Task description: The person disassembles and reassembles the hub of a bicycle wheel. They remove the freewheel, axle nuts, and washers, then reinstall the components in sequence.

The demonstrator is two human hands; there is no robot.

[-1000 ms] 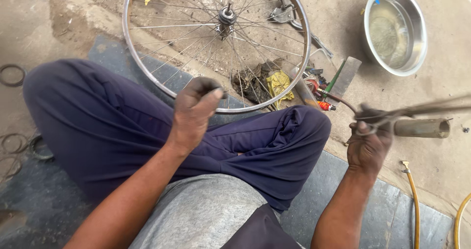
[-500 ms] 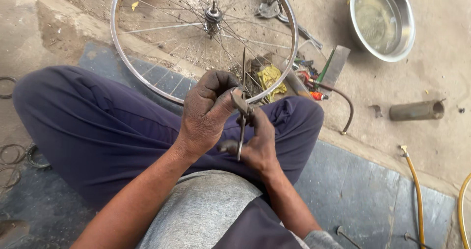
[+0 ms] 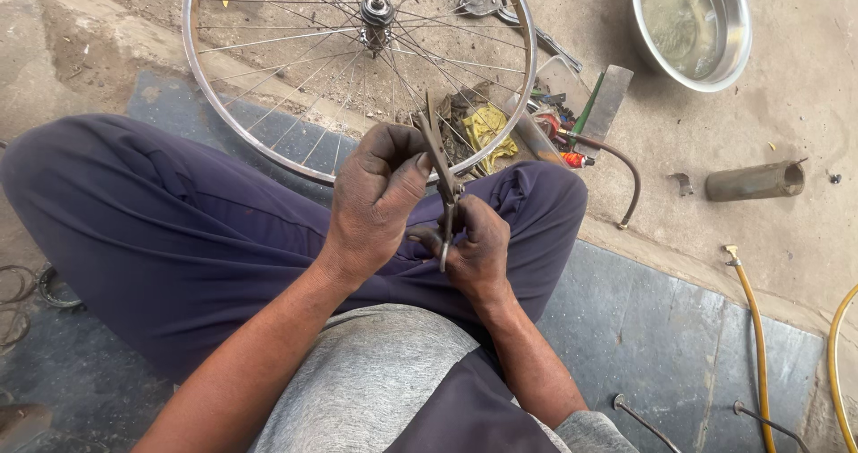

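My right hand [image 3: 474, 249] grips the lower handles of a dark, thin, scissor-like metal tool [image 3: 440, 163] that stands upright over my lap. My left hand [image 3: 375, 198] is closed beside it, thumb and fingers pinched against the tool's upper part. Both hands are grimy and touch each other above my crossed legs in dark blue trousers [image 3: 179, 230]. Whether something small sits between the left fingers is hidden.
A spoked bicycle wheel [image 3: 234, 124] lies flat on the ground just beyond my knees. A pile of tools with a yellow rag [image 3: 487, 127] sits behind the hands. Farther right are a steel bowl of water [image 3: 740, 37], a short metal pipe [image 3: 755, 180] and a yellow hose [image 3: 755, 328].
My right hand, earlier reaching out to the right near the pipe with the long tool, has come back to the lap. Both hands now meet on the tool.
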